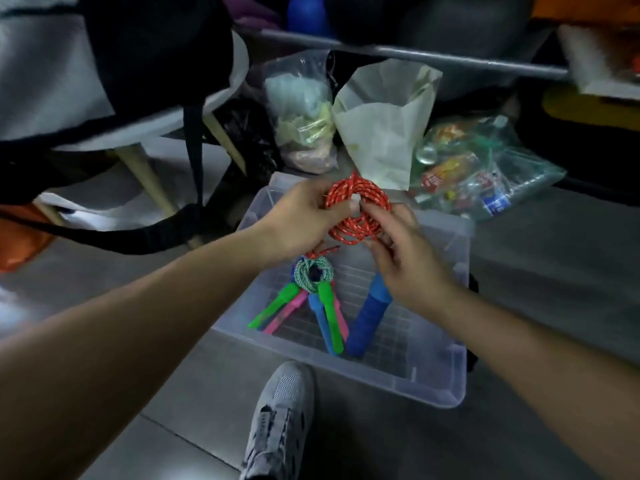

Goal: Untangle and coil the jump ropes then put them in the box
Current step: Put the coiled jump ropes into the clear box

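Note:
Both hands hold a red jump rope [358,209], wound into a coil, above the clear plastic box [443,386]. My left hand [301,216] grips the coil's left side. My right hand [412,254] pinches its right side, and a blue handle [369,313] hangs down from under that hand into the box. On the box floor lies a coiled green-and-white rope [313,271] with green handles [329,313], on top of pink handles [291,311] and a thinner blue handle [320,318].
My grey shoe [280,420] rests on the grey floor in front of the box. Behind the box stand clear bags of small items [304,133], a white paper bag [381,126] and a bag of colourful toys [474,168]. A white table with wooden legs [145,168] and black straps are at the left.

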